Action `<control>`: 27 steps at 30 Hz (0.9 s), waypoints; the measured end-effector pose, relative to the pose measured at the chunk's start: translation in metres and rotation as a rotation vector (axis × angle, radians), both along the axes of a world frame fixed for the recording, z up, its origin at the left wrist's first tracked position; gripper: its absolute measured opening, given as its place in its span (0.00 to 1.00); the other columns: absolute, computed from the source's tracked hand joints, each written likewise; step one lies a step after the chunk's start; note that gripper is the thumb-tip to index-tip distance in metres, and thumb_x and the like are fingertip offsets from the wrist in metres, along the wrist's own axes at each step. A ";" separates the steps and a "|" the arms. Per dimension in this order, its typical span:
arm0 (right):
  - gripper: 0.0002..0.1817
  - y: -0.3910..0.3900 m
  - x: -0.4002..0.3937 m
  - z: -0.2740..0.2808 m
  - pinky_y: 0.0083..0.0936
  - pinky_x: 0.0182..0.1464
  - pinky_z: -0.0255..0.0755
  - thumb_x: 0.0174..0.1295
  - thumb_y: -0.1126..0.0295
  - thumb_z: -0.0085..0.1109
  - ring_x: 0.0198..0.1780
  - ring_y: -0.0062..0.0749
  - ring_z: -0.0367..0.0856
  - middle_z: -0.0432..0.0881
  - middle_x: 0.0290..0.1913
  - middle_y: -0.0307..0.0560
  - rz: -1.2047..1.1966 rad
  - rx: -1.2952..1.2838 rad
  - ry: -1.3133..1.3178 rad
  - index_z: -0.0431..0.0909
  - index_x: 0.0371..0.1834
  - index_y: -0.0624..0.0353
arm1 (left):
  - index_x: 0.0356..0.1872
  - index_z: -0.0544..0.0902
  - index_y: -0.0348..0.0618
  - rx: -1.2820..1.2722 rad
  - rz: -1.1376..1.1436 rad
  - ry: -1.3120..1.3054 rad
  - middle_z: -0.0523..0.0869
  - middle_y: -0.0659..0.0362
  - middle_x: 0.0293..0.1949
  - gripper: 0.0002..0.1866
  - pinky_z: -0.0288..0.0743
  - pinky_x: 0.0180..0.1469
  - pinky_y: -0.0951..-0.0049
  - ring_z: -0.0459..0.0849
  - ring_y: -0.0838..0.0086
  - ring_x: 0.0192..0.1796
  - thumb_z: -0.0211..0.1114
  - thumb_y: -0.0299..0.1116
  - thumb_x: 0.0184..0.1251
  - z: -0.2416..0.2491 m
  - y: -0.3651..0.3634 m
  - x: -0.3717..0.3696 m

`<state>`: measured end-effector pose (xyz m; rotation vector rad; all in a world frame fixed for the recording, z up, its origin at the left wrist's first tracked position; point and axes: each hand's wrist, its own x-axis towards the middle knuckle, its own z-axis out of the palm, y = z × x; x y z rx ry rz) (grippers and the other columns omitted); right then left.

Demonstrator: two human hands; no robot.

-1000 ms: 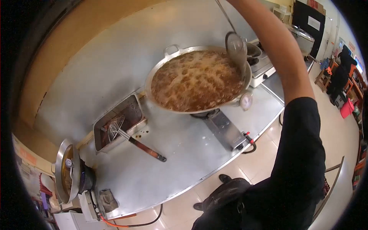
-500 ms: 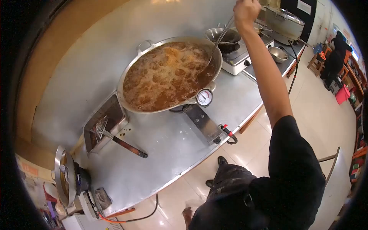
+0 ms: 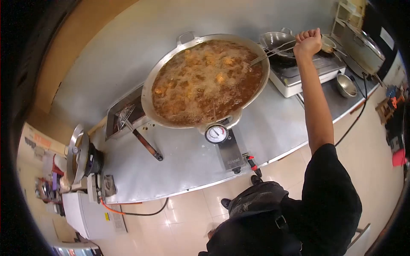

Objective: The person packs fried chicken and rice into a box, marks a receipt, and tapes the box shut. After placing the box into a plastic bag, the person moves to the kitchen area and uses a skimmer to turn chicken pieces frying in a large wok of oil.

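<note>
My right hand point(image 3: 308, 42) is closed around a long metal utensil point(image 3: 267, 56) with two thin arms, which looks like tongs. Its tip is over the right side of a big wide pan point(image 3: 147, 96), at the surface of the bubbling brown oil point(image 3: 188, 94). Several golden fried pieces point(image 3: 220, 78) float among the foam. A round dial thermometer point(image 3: 216, 133) is at the pan's front rim, its probe reaching into the oil. Of my left hand point(image 3: 211, 233), only a sliver shows beside my dark clothing; its fingers are hidden.
A whisk point(image 3: 147, 144) leans out of a metal tray point(image 3: 112, 123) left of the pan. Right of it, a dark wok point(image 3: 277, 40) sits on a white stove point(image 3: 284, 83), near a steel bowl point(image 3: 346, 85) and large pot point(image 3: 363, 47). A smaller pan point(image 3: 72, 158) stands far left.
The view has swung right. My right hand is lower and farther right, and the utensil lies flatter, its tip near the pan's right side. More golden pieces show through thinner foam.
</note>
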<state>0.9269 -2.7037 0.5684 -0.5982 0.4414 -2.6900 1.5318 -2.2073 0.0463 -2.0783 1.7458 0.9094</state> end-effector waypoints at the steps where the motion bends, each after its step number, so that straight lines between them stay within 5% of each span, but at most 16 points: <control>1: 0.20 -0.009 0.000 0.000 0.24 0.19 0.45 0.69 0.58 0.43 0.17 0.23 0.49 0.53 0.16 0.34 0.029 -0.002 0.002 0.57 0.20 0.53 | 0.51 0.81 0.56 -0.006 -0.005 -0.003 0.85 0.57 0.46 0.18 0.77 0.50 0.63 0.83 0.60 0.48 0.62 0.38 0.57 -0.004 0.000 -0.014; 10: 0.22 -0.068 -0.005 -0.002 0.22 0.18 0.41 0.70 0.55 0.41 0.15 0.21 0.43 0.47 0.14 0.31 0.150 -0.037 -0.174 0.53 0.17 0.48 | 0.51 0.81 0.58 0.015 -0.132 -0.119 0.85 0.57 0.46 0.18 0.77 0.49 0.62 0.82 0.59 0.48 0.64 0.39 0.57 -0.001 -0.013 -0.088; 13: 0.24 -0.061 -0.008 0.007 0.22 0.19 0.40 0.71 0.54 0.39 0.15 0.22 0.42 0.46 0.14 0.31 0.175 -0.109 -0.135 0.52 0.16 0.48 | 0.52 0.81 0.57 -0.203 -0.156 -0.027 0.85 0.54 0.47 0.19 0.77 0.49 0.61 0.83 0.58 0.48 0.63 0.41 0.58 0.000 -0.015 -0.085; 17: 0.24 -0.038 -0.023 0.027 0.23 0.20 0.39 0.73 0.53 0.37 0.17 0.21 0.40 0.45 0.16 0.32 0.095 -0.177 -0.013 0.50 0.17 0.49 | 0.54 0.80 0.57 0.053 0.397 0.038 0.85 0.53 0.47 0.22 0.76 0.51 0.61 0.82 0.57 0.49 0.63 0.44 0.56 0.007 -0.011 -0.087; 27: 0.23 0.015 -0.025 0.099 0.23 0.21 0.40 0.72 0.56 0.39 0.18 0.22 0.41 0.46 0.17 0.33 0.041 -0.210 0.291 0.52 0.17 0.50 | 0.55 0.80 0.55 -0.028 -0.050 0.040 0.84 0.51 0.48 0.24 0.75 0.53 0.59 0.82 0.57 0.51 0.62 0.45 0.54 0.006 -0.008 -0.076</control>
